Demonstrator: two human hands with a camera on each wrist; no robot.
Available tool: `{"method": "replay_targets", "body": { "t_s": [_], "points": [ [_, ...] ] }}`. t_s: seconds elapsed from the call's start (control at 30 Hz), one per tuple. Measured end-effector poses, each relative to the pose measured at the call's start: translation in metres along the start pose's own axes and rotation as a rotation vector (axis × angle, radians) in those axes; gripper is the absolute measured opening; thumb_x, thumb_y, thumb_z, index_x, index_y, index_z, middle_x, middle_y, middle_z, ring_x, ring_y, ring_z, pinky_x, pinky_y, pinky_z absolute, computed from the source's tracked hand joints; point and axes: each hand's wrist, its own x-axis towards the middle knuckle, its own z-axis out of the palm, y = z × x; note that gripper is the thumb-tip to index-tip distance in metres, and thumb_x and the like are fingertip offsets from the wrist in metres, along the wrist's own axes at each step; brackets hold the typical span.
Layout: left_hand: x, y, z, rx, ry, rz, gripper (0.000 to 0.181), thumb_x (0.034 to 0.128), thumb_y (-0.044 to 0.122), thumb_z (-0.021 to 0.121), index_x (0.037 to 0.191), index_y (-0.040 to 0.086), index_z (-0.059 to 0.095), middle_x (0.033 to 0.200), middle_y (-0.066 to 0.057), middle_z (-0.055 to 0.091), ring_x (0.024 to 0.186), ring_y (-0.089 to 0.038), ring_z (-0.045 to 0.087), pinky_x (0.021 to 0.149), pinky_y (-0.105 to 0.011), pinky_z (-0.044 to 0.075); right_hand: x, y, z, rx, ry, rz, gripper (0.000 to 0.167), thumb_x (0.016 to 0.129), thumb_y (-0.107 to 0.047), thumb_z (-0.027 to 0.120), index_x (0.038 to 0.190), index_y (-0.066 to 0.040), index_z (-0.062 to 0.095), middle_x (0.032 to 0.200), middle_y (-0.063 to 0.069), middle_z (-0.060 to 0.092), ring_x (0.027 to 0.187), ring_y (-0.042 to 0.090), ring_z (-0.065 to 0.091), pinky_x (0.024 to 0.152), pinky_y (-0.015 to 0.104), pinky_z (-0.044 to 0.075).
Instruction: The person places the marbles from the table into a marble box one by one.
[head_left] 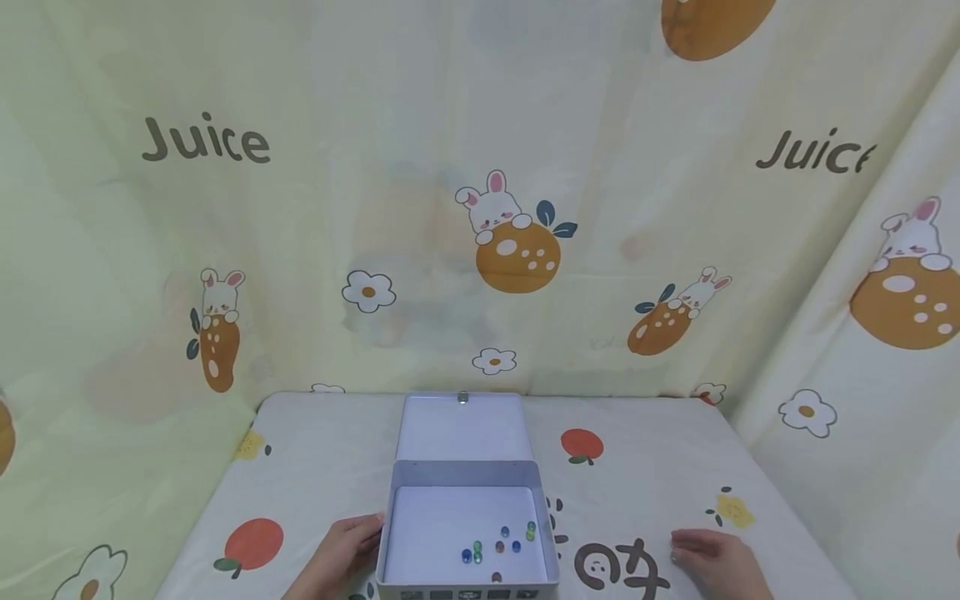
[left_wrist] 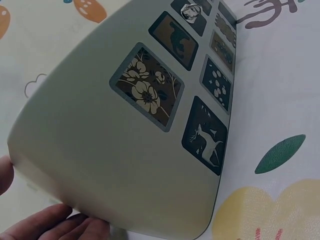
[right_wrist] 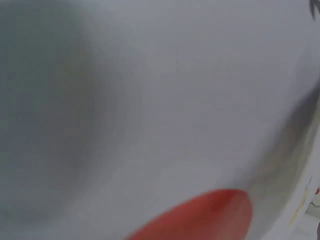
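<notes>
A white box (head_left: 464, 474) with its lid (head_left: 463, 427) laid open behind it stands at the front middle of the table. Several small glass marbles (head_left: 500, 547), blue, green and brownish, lie on its floor, mostly on the right. My left hand (head_left: 341, 550) touches the box's left wall with its fingers near the rim. In the left wrist view, fingers (left_wrist: 47, 225) lie along the corner of the picture-printed front wall. Apart from the box, my right hand (head_left: 716, 560) rests low over the table at right, fingers loosely bent; I see nothing held there.
A white cloth (head_left: 637, 467) with printed fruit, flowers and dark lettering covers the table. Patterned curtains (head_left: 420, 125) hang behind it and at both sides. The right wrist view is mostly blurred pale cloth (right_wrist: 190, 100) with a red print.
</notes>
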Motion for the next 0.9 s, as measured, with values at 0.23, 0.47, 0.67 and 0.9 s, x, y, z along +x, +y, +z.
{"method": "replay_targets", "body": {
  "t_s": [0.23,0.47,0.67,0.9],
  "points": [
    [-0.002,0.003,-0.001,-0.003,-0.008,0.012,0.065,0.1050,0.038,0.055,0.137,-0.019,0.051,0.144,-0.034,0.053,0.136,-0.047,0.052,0.110,-0.055,0.051,-0.005,-0.008,0.009,-0.181,0.015,-0.061,0.027,0.086,-0.016,0.079,0.110,-0.004,0.076,0.101,0.008,0.080,0.101,0.031,0.074,0.091,0.054,0.060],
    [-0.002,0.002,-0.001,-0.001,-0.026,0.001,0.066,0.1057,0.039,0.054,0.138,-0.018,0.049,0.145,-0.034,0.051,0.138,-0.047,0.050,0.110,-0.055,0.051,-0.008,-0.011,0.007,-0.185,-0.005,-0.047,0.030,0.085,-0.018,0.080,0.110,-0.003,0.075,0.100,0.008,0.080,0.100,0.032,0.074,0.089,0.053,0.060],
    [0.000,-0.001,0.000,0.013,-0.017,0.005,0.067,0.1055,0.040,0.054,0.138,-0.018,0.050,0.144,-0.033,0.053,0.137,-0.047,0.051,0.109,-0.055,0.052,-0.005,-0.016,0.004,-0.044,0.018,-0.026,0.032,0.086,-0.017,0.080,0.113,0.000,0.074,0.104,0.012,0.079,0.102,0.031,0.075,0.086,0.048,0.063],
    [0.003,-0.001,0.000,0.012,-0.010,-0.017,0.065,0.1063,0.038,0.053,0.139,-0.019,0.048,0.145,-0.034,0.052,0.137,-0.048,0.050,0.110,-0.056,0.051,-0.018,-0.064,0.003,0.187,0.054,-0.090,0.043,0.090,-0.021,0.079,0.126,0.000,0.070,0.116,0.011,0.078,0.097,0.006,0.075,0.087,0.029,0.065]
  ]
}}
